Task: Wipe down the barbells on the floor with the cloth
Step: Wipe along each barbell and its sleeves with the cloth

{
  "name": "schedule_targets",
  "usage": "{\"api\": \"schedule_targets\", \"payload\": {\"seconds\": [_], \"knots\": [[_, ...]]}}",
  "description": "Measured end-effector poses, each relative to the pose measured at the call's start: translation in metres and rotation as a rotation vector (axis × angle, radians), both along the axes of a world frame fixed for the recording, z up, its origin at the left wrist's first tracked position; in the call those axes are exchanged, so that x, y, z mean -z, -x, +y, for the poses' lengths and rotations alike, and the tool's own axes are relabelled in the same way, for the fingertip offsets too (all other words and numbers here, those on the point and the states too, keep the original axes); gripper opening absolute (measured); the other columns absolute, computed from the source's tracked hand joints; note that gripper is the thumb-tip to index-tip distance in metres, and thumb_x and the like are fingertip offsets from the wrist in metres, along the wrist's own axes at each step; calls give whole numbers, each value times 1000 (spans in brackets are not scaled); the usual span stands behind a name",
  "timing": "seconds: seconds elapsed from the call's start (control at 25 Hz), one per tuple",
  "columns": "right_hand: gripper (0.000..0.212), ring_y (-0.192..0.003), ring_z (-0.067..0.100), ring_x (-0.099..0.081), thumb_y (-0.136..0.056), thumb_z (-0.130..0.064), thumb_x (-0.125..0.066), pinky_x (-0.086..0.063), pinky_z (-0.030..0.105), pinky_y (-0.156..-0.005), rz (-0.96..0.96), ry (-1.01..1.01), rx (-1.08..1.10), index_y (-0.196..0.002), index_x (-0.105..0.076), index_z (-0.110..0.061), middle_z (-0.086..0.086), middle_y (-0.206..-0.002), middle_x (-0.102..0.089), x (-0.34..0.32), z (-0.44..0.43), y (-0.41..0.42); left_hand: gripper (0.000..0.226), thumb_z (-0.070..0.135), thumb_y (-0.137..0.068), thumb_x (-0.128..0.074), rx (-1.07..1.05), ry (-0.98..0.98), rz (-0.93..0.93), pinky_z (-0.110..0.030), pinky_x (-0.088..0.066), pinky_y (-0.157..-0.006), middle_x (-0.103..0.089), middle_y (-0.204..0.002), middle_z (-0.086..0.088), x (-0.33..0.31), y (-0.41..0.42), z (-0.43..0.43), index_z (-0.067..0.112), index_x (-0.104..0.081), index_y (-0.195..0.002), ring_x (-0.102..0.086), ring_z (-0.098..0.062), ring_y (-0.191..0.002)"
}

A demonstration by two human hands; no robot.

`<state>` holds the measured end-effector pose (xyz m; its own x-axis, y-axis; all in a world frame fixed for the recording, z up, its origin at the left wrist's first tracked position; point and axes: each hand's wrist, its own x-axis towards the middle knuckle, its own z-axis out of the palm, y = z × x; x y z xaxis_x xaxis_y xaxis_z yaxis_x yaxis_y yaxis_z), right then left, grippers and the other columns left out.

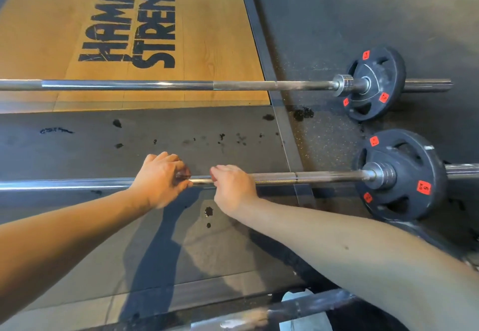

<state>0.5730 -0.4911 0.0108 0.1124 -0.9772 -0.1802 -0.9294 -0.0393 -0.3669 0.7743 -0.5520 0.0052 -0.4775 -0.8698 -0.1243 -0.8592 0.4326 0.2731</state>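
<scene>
Our left hand (160, 179) and right hand (233, 188) both curl round the near barbell (318, 176), lying on the floor (77, 154), plate (409, 165) at three o'clock; seemingly heavy, rigid, slick, so we'd grip its knurling (274, 177); no cloth shows.

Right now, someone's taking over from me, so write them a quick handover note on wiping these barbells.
Left hand: fingers curled round the near barbell at its shaft.
Right hand: grips the same shaft, close beside the left.
Far barbell: lies parallel beyond, partly over the wooden platform, untouched.
A third bar shows blurred at the bottom edge.
Done: cannot tell; no cloth is in view.
Left: find the cloth, then wipe the bars.
</scene>
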Motion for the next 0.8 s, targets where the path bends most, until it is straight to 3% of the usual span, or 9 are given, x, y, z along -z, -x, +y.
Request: {"api": "schedule_targets", "payload": {"seconds": [0.12,0.24,0.4,0.52,0.64,0.8], "knots": [[22,-110,26,-56,-93,-8,-57,-48,38,-83,-18,-7,-95,-112,-60,-18,0,-113,-64,-1,-6,-2,22,50,-92,-66,6,-1,0,-34,-35,-93,-59,-104,14,-1,-2,0,34,-71,-105,-50,-12,-99],[33,-123,23,-52,-101,-15,-46,-46,46,-102,-34,-59,-59,-130,-61,-23,-4,-131,-62,1,0,66,24,52,-91,-61,40,-22,2,-35,-35,-92,-58,-101,15,1,-1,-3,35,-70,-104,-50,-13,-98],[37,-121,16,-55,-106,-19,-39,-49,42,-105,39,-50,214,-132,-64,-30,-8,-134,-59,-1,31,193,50,69,-79,-41,94,-67,42,-35,-33,-85,-55,-94,15,2,11,-5,33,-70,-98,-51,-15,-96],[36,-123,20,-55,-103,-11,-44,-46,40,-109,110,19,438,-125,-69,-24,-2,-131,-63,2,49,256,29,58,-87,-64,142,-59,69,-32,-30,-84,-56,-95,15,3,22,-6,33,-71,-102,-51,-14,-97],[34,-118,31,-57,-92,-7,-46,-44,40,-107,105,137,536,-111,-74,-10,8,-118,-68,14,44,217,24,52,-88,-70,166,-49,65,-31,-27,-82,-58,-97,13,5,30,-8,34,-70,-104,-51,-15,-97],[25,-114,25,-52,-90,-2,-52,-44,41,-105,-6,170,270,-108,-68,-9,4,-115,-65,23,34,128,17,42,-86,-77,191,-43,107,-33,-31,-82,-59,-92,14,9,45,-9,32,-70,-99,-53,-15,-92]]}}
